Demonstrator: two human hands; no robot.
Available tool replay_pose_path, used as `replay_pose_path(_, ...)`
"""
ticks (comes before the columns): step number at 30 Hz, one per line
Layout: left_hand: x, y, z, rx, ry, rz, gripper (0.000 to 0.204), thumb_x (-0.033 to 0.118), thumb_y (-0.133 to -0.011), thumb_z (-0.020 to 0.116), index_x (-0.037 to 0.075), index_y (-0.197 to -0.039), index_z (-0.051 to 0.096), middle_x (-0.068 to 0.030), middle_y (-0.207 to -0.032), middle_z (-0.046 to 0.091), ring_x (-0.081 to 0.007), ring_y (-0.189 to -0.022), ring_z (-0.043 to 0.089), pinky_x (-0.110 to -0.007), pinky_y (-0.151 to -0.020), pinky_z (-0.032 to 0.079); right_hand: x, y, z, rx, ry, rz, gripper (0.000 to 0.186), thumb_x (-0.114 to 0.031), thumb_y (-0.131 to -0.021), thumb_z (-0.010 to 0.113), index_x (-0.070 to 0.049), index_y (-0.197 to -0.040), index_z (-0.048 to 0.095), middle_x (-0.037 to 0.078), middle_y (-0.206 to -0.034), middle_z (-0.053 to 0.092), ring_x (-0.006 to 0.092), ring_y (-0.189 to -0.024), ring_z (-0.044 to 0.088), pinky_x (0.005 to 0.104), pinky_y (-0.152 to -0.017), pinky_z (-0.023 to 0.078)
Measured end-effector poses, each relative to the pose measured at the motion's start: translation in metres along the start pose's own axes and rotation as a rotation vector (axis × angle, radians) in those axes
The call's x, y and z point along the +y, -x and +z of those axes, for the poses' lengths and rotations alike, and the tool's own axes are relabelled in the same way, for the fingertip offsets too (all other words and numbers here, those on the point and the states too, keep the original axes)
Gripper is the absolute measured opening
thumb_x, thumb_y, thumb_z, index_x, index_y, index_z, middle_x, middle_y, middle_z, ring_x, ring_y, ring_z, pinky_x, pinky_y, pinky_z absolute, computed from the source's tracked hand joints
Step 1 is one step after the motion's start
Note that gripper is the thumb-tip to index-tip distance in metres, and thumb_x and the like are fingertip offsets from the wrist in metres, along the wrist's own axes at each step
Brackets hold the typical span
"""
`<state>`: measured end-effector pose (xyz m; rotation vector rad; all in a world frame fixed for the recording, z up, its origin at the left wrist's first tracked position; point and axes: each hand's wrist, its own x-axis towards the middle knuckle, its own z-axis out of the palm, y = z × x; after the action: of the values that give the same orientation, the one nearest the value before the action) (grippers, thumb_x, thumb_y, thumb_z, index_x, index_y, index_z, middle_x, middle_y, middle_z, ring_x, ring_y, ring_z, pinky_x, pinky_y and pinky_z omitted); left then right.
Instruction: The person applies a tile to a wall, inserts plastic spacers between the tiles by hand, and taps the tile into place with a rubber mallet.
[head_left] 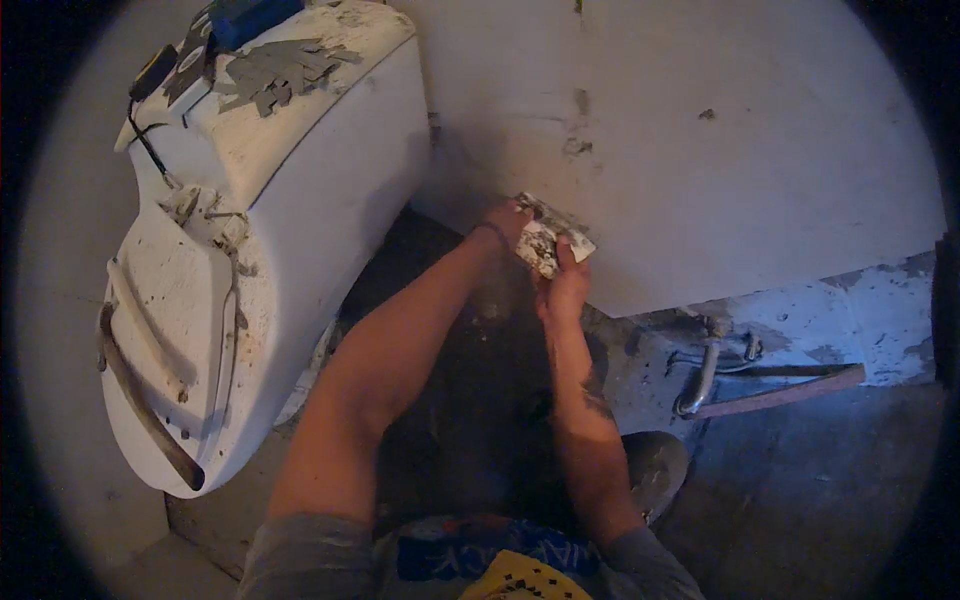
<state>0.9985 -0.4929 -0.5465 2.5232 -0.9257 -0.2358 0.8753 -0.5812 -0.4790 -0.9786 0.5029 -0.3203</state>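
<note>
My left hand (508, 225) grips the upper left end of a small flat white piece (545, 225), heavily mottled with brown-black dirt. Toward its lower right end my right hand (567, 280) is closed on the same piece, thumb lying on top. The piece is held in front of a large pale, smudged panel (720, 160); whether it touches the panel, I cannot tell. My forearms reach up from the lower edge over a dark gap.
On the left stands a white moulded body (310, 210) bearing torn grey scraps (280, 70), a blue object (240, 18), a dark cable (148, 150) and curved strips (150, 390). At lower right are a metal pipe (708, 370) and a long angled strip (780, 398) beside a stained ledge.
</note>
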Motion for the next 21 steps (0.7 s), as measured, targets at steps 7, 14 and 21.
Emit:
replay_pose_path(7, -0.014, -0.008, 0.016, -0.009, 0.345, -0.161, 0.039, 0.033, -0.087, 0.049, 0.008, -0.117, 0.054, -0.0193, -0.119, 0.052, -0.034, -0.109, 0.051, -0.039, -0.091, 0.041, -0.011, -0.002, -0.003, -0.034, 0.02, 0.007, 0.031, -0.025, -0.087, 0.059, -0.012, -0.112, 0.047, 0.001, -0.094, 0.059, 0.014, -0.075, 0.059, 0.0266, -0.051, 0.047)
replay_pose_path(14, -0.001, -0.001, 0.005, 0.041, 0.512, -0.264, 0.042, 0.037, -0.086, 0.051, 0.005, -0.113, 0.056, -0.0185, -0.109, 0.06, -0.0336, -0.102, 0.056, -0.04, -0.088, 0.043, -0.007, -0.004, -0.003, 0.009, -0.092, 0.12, 0.031, -0.025, -0.087, 0.058, -0.013, -0.113, 0.046, 0.001, -0.094, 0.059, 0.0143, -0.077, 0.059, 0.0274, -0.05, 0.047)
replay_pose_path(21, 0.032, 0.018, -0.028, -0.012, -0.024, -0.18, 0.038, 0.033, -0.089, 0.042, 0.007, -0.114, 0.056, -0.0159, -0.116, 0.056, -0.0309, -0.11, 0.051, -0.039, -0.093, 0.04, -0.02, -0.02, -0.017, -0.08, 0.119, 0.137, 0.036, -0.027, -0.085, 0.061, -0.011, -0.115, 0.048, 0.002, -0.091, 0.061, 0.0152, -0.076, 0.06, 0.0305, -0.054, 0.049)
